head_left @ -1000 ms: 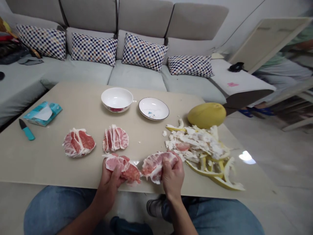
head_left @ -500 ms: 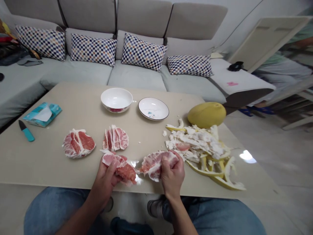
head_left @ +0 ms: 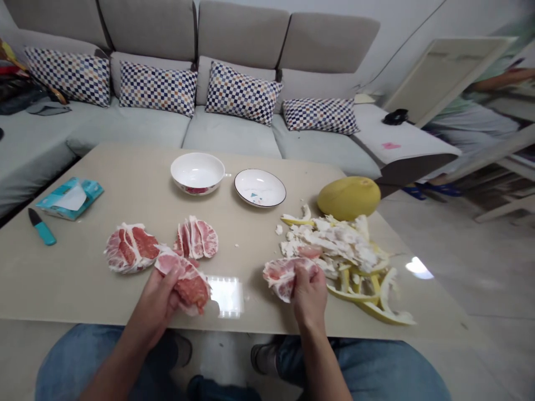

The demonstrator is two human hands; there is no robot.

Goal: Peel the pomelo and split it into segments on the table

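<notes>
My left hand (head_left: 157,301) is closed on a pink pomelo chunk (head_left: 187,281) at the table's near edge, close to two other peeled chunks, one further left (head_left: 129,248) and one behind it (head_left: 197,238). My right hand (head_left: 309,292) grips a second pink pomelo chunk (head_left: 283,274) beside the heap of white pith and yellow peel (head_left: 346,253). The two held chunks are apart, with bare table between them.
A whole yellow pomelo (head_left: 349,197) lies behind the peel heap. A white bowl (head_left: 198,172) and a shallow dish (head_left: 259,188) stand mid-table. A teal-handled knife (head_left: 40,226) and a tissue pack (head_left: 70,197) lie far left. A grey sofa runs behind the table (head_left: 137,172). A person sits at far right.
The two chunks, held close together a second ago, have been pulled apart: my left hand moved left with its piece, my right hand moved right toward the peel heap.
</notes>
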